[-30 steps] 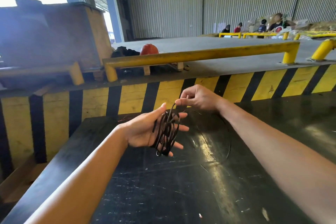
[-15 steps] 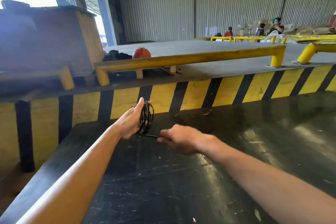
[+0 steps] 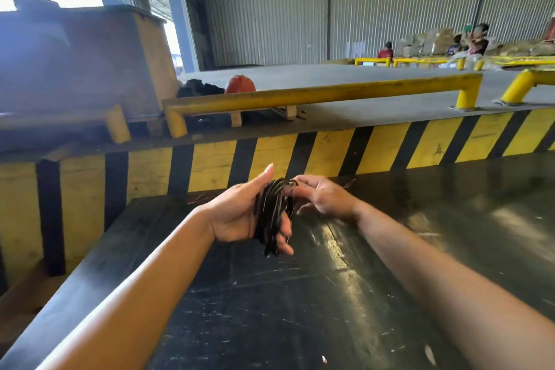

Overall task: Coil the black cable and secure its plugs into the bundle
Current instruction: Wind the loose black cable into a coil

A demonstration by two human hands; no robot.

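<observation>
black cable [image 3: 271, 213] coiled up, looped round left hand [image 3: 237, 216] fingers, thumb up, fingers pretty much straight. right hand [image 3: 324, 198] pinching strand at top of coil. all held above black table [image 3: 300, 309].

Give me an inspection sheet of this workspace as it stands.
Surface: black table, glossy, scratched.
Job's things: black cable, coiled in a bundle; plugs not made out.
Clutter: small pale scraps near the table's front edge.
Hands: left hand carries the coil round its fingers, thumb up; right hand pinches the cable at the coil's top.
Cables: nothing seen besides the job's.
Surroundings: striped barrier, yellow rail, orange helmet, wooden crate, people far off.
</observation>
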